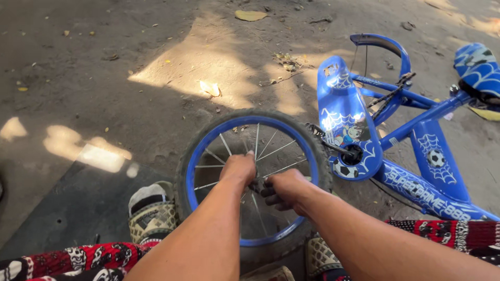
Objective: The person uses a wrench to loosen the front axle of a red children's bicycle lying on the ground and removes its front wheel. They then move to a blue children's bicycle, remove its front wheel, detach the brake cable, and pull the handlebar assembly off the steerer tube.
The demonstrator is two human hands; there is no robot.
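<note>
Closest in, red patterned trousers covered the person's knees, and a woven sandal sat below and outward of the left hand. Both forearms reached forward to the middle of a small bicycle wheel, blue-rimmed with a dark tyre, standing upright between the feet. The left hand lay over the hub with its fingers curled down among the spokes; whether it pinched anything I could not tell. The right hand, touching it just alongside, was closed around a small dark part at the hub, too hidden to name. Beyond the right hand and further out, a blue child's bicycle frame lay on its side on the dirt ground, chain guard toward the wheel. Past both hands, dry leaves lay scattered in sunlit patches.
</note>
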